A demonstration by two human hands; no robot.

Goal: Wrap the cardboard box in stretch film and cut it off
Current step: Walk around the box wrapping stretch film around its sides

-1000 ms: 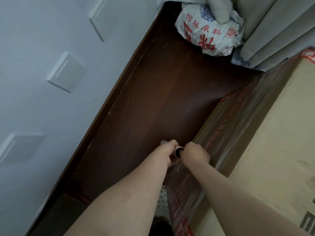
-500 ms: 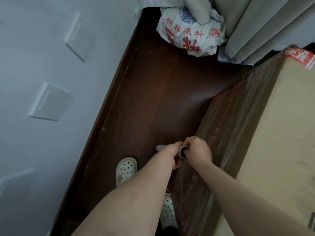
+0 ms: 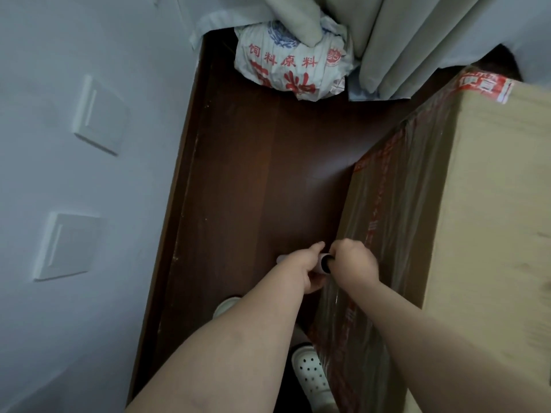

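Down at lower centre of the frame, the left hand (image 3: 301,271) and right hand (image 3: 353,263) meet on the film roll (image 3: 323,263). The left wraps its fingers round the roll's pale body; the right curls at the dark core end, though whether its fingers go into the core cannot be told. The cardboard box (image 3: 492,219) fills the right side, and its side face already carries glossy stretch film (image 3: 384,222) over red tape.

Several things could go wrong from here, as I judge it. The roll is held low and close against the box's near corner, so a slack pull could let the film bunch or rope rather than lay flat. Too hard a tug might tear it early (well before the cut). Feet in white clogs (image 3: 311,380) stand just beside the box base on the dark floor (image 3: 253,174), in a narrow gap by the wall (image 3: 89,204); the person could trip or bump.
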